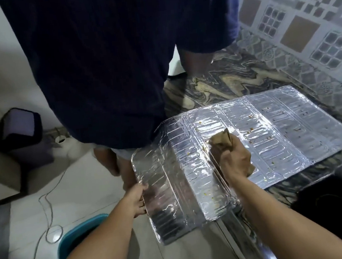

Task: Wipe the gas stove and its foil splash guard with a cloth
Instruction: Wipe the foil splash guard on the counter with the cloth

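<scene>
Left hand (138, 199) pinches edge of foil splash guard (273, 134) overhanging counter (234, 79); right hand (234, 162), fingers curled, presses brown cloth (220, 140) onto foil.

The marbled worktop (234, 79) at the right carries the foil splash guard (283, 129), whose left part overhangs its edge above the floor (87, 192).
</scene>
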Available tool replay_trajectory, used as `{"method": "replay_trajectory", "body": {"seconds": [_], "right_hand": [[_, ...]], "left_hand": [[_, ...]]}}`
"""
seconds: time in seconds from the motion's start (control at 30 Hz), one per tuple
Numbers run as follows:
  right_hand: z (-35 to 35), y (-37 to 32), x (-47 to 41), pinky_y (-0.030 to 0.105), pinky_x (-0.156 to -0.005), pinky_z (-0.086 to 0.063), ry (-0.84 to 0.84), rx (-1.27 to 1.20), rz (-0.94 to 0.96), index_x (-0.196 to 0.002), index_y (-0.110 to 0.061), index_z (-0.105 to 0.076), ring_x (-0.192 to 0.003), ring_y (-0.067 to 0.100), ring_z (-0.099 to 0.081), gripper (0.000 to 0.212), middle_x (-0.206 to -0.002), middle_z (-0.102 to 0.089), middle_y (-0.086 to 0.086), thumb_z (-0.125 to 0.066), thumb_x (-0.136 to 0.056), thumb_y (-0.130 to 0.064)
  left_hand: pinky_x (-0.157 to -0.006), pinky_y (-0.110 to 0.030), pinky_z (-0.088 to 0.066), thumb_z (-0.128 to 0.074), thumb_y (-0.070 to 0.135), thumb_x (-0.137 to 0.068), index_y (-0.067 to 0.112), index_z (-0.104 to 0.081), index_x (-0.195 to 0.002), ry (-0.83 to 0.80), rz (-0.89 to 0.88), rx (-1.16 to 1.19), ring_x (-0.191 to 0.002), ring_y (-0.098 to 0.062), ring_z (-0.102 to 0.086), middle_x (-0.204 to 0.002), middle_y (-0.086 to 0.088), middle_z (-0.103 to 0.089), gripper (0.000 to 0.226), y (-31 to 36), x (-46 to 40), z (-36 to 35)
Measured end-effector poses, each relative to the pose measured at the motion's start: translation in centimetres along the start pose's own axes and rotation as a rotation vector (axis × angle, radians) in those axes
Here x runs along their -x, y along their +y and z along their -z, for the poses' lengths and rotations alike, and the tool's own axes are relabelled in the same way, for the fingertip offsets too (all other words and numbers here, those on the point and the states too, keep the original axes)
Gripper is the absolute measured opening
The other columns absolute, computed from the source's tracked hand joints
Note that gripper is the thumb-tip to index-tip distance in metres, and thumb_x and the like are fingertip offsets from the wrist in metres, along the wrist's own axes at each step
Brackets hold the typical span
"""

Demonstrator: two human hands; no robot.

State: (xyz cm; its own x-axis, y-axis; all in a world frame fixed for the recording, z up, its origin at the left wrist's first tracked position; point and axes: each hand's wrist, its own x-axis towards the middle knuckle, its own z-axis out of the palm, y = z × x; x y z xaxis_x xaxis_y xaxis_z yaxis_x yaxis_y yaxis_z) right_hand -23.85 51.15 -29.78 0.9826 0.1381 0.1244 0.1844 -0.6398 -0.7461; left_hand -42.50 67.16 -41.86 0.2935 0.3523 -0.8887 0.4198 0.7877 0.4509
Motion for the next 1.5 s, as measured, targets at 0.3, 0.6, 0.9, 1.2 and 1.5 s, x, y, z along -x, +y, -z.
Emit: {"method": "replay_trajectory", "body": {"seconds": [0.3,0.6,0.9,1.2,1.5], "right_hand": [[-2.2,-1.5,1.5,0.027,-0.062,-0.044,-0.524,0.364,0.399,-0.082,-0.031,-0.057,-0.072,0.011,-0.061,0.015,-0.082,-0.057,-0.007,-0.048,-0.075,-0.021],[-0.2,-0.2,-1.1,0.018,-0.058,-0.023,-0.501,0.571,0.707,-0.119,-0.028,-0.061,-0.104,0.019,-0.060,0.026,-0.126,-0.059,-0.006,-0.045,-0.098,-0.023],[0.3,-0.7,-6.7,0.038,-0.076,-0.047,-0.099,0.326,0.186,-0.097,-0.018,-0.061,-0.090,0.033,-0.062,0.013,-0.101,-0.067,0.012,-0.062,-0.090,-0.029],[-1.3,-3.4,-2.7,0.021,-0.054,-0.038,-0.617,0.351,0.617,-0.109,-0.036,-0.063,-0.070,0.009,-0.058,0.027,-0.083,-0.064,-0.009,-0.048,-0.097,-0.017],[0.2,-0.5,-8.3,0.026,-0.066,-0.051,-0.528,0.439,0.583,-0.082,-0.024,-0.064,-0.070,0.008,-0.067,0.032,-0.076,-0.071,-0.009,-0.037,-0.080,-0.007]], "left_hand": [[-0.096,-0.048,-0.046,-0.065,0.012,-0.089,0.008,-0.066,-0.082,-0.004,-0.115,0.157,-0.071,-0.024,-0.061,-0.069,-0.007,-0.067,0.008,0.2,1.9,3.4],[-0.078,-0.025,-0.049,-0.053,-0.011,-0.091,-0.002,-0.059,-0.084,-0.035,-0.198,0.210,-0.075,-0.016,-0.057,-0.071,-0.009,-0.064,0.013,-0.2,2.8,2.8],[-0.060,-0.026,-0.044,-0.066,-0.007,-0.083,0.007,-0.063,-0.092,-0.143,-0.184,0.031,-0.063,-0.011,-0.061,-0.063,-0.001,-0.070,0.017,-1.4,5.0,0.8],[-0.054,-0.025,-0.050,-0.064,-0.007,-0.086,0.005,-0.063,-0.100,-0.180,-0.278,0.032,-0.063,-0.011,-0.065,-0.073,-0.004,-0.072,0.019,0.0,5.5,0.9],[-0.036,-0.016,-0.041,-0.062,-0.009,-0.086,0.006,-0.060,-0.088,-0.137,-0.289,0.045,-0.042,-0.006,-0.061,-0.068,-0.006,-0.068,0.016,0.1,5.8,1.5]]}}
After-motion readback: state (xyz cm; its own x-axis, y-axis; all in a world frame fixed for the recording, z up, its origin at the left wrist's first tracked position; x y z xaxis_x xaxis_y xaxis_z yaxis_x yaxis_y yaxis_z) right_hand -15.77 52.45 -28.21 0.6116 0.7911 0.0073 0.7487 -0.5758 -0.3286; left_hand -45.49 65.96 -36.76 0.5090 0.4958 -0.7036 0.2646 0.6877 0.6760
